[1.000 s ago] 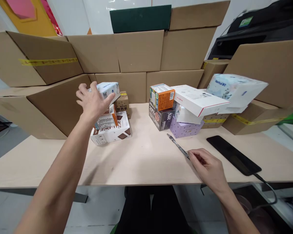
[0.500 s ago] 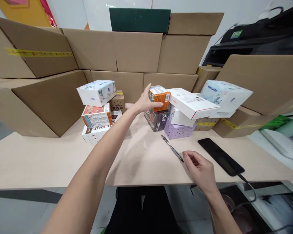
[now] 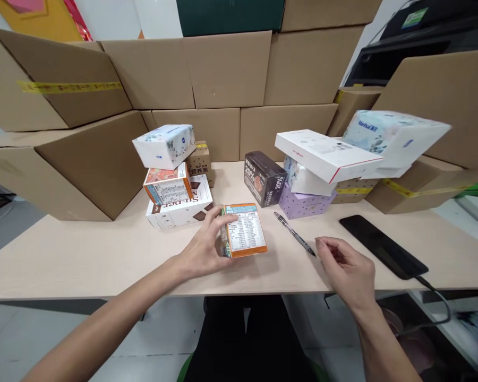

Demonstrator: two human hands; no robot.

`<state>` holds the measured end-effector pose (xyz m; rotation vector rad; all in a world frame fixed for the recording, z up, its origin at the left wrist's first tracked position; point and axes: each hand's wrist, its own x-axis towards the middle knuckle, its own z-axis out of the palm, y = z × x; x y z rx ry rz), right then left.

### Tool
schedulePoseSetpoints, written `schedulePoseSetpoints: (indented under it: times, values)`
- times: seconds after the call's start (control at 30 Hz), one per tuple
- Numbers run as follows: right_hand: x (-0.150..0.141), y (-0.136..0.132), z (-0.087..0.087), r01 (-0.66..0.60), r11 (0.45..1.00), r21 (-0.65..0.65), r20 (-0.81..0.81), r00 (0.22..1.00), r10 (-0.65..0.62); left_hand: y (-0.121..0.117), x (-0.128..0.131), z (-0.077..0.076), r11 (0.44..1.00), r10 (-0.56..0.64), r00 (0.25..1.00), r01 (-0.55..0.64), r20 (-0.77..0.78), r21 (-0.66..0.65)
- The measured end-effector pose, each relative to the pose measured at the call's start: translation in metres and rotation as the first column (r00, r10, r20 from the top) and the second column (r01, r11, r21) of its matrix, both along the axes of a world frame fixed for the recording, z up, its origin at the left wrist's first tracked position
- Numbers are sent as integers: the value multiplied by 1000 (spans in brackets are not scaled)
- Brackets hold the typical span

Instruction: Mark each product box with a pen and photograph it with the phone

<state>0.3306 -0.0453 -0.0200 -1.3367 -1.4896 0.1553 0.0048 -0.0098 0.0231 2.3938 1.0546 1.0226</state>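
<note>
My left hand (image 3: 204, 246) grips a small orange box (image 3: 247, 231) near the front of the table, thumb and fingers pressed on its left side. A white label with printed text faces up toward me. My right hand (image 3: 348, 270) rests loosely curled at the table's front, with nothing visible in it. Just left of its fingertips lies a grey pen (image 3: 295, 233), its tip pointing toward the hand. Behind the orange box stands a dark brown box (image 3: 265, 178) marked 20%.
On the left, a white tissue pack (image 3: 165, 146) tops an orange-and-white box (image 3: 167, 183) and a white chocolate box (image 3: 181, 204). At right, a flat white box (image 3: 329, 154) sits above a purple box (image 3: 306, 204). A black phone (image 3: 382, 246) lies with its cable. Cardboard boxes (image 3: 231, 69) wall the back.
My left hand has lifted the orange box off the dark brown box and brought it toward me, turning its printed side up. My right hand stays curled by the pen. The view has shifted slightly.
</note>
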Motion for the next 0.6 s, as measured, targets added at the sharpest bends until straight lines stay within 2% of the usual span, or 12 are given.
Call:
schedulePoseSetpoints:
  times: [0.07, 0.17, 0.3, 0.4, 0.47, 0.53, 0.6]
  values:
    - [-13, -3, 3, -24, 999, 34, 27, 999, 23, 3, -1, -15, 1000, -2, 999, 2, 49, 4]
    - [-43, -4, 8, -139, 987, 80, 61, 989, 134, 13, 2, -23, 1000, 5, 992, -5, 124, -1]
    - [-86, 2, 16, -230, 959, 165, 122, 970, 212, 14, 8, -13, 993, 70, 994, -77, 82, 89]
    - [-109, 9, 21, -273, 953, 131, 155, 955, 253, 11, 16, -1, 973, 151, 988, -144, -29, 182]
    - [-115, 13, 21, -270, 956, 111, 141, 957, 254, 12, 21, 4, 955, 162, 984, -138, -72, 263]
    - [-115, 16, 19, -255, 964, 74, 85, 965, 249, 15, 24, 2, 937, 146, 988, -122, -49, 326]
    - [-110, 16, 17, -251, 968, 0, -32, 968, 251, 18, 24, -3, 943, 125, 992, -117, -4, 313]
